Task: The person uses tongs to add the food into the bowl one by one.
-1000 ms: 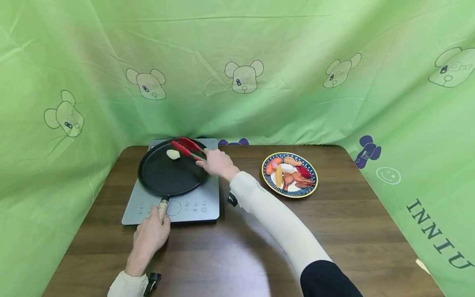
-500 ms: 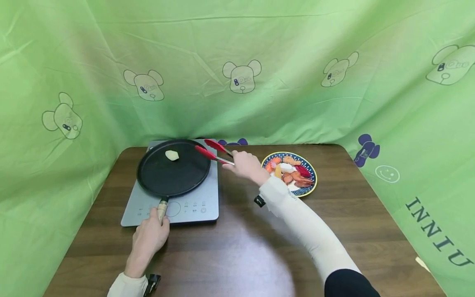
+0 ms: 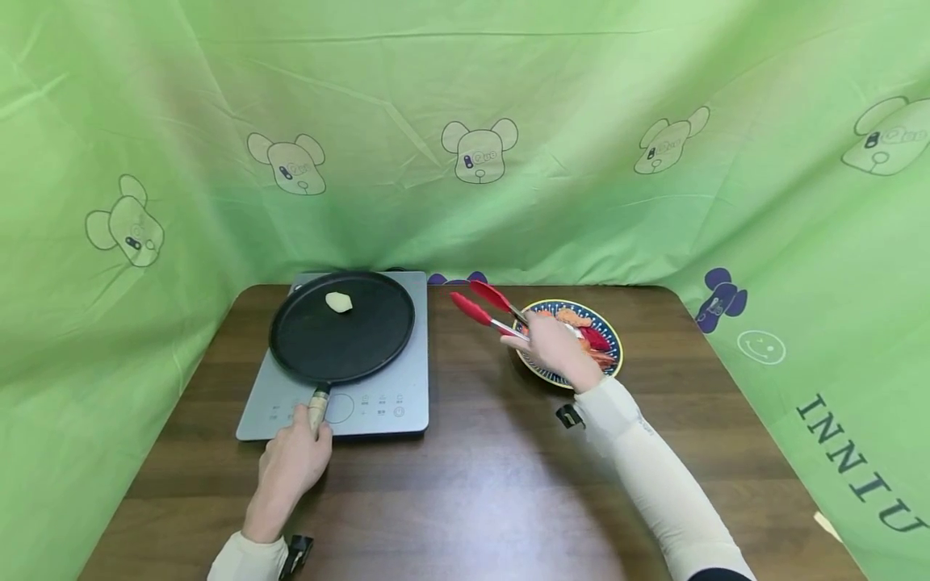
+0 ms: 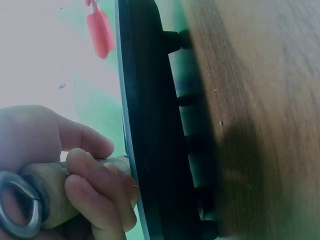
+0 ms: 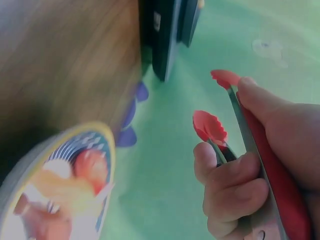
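1. Green cloth backed the site on all visible sides, printed with mouse heads.
2. Table: brown, wood-grained, carrying everything in use.
3. Grey cooktop sat on the table's left half, its marked controls toward the person.
4. Black pan rested on the cooktop, its handle pointing back over the near edge.
5. Patterned plate stood well apart on the right, holding several food pieces, among them a dark red one and a tan one. The hand covered part of it and the right wrist view was blurred, so no fair count was possible.
6. Left hand: fingers curled round the handle, clamped there.
7. Right hand was above the plate's near left part, thumb along one arm of the tongs, fingers wrapped about the other. Red tips stood apart, nothing between them, left of the plate.
8. Pale piece lay alone on the pan, toward its far side.
9. Progress, in my judgement: early. One piece was on the pan; if the others were meant for it too, most remained on the plate.
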`<action>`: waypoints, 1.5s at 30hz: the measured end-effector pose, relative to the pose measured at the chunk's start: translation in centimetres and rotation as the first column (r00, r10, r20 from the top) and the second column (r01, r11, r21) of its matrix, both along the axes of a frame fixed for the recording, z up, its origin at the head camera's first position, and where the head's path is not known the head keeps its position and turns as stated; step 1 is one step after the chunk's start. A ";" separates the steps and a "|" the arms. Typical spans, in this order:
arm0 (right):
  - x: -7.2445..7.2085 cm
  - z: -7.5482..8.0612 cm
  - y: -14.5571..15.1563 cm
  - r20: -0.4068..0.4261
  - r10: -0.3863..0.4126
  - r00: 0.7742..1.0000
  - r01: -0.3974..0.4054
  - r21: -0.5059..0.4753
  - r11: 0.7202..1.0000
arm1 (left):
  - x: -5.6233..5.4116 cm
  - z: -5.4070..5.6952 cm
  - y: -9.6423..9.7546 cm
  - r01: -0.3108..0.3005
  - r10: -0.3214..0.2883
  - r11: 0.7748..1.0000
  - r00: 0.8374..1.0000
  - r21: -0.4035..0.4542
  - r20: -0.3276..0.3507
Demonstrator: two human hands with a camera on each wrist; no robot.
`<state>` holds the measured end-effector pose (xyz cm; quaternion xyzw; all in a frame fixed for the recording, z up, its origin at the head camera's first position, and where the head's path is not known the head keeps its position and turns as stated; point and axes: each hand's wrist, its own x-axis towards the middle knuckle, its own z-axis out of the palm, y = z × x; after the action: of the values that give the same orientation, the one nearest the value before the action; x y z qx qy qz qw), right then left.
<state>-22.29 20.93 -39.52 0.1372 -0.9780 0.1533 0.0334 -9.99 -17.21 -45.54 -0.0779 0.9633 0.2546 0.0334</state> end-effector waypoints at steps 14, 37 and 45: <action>2.3 -0.5 5.4 0.006 -0.098 0.995 0.098 -0.112 0.989 | -0.1 0.0 -0.1 -0.003 0.003 1.000 1.000 -0.011 -0.004; 5.9 -2.1 9.1 0.030 -0.155 0.987 0.152 0.073 0.986 | -0.3 0.0 -0.1 -0.013 0.013 1.000 1.000 -0.004 0.005; 6.4 -2.0 10.2 0.063 -0.164 0.984 0.157 0.107 0.982 | -0.3 0.0 0.0 -0.015 0.015 1.000 1.000 -0.006 0.006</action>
<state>-15.91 31.10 -41.53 0.0538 -0.9930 0.1049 0.0034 -10.32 -17.25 -45.58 -0.0862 0.9634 0.2517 0.0343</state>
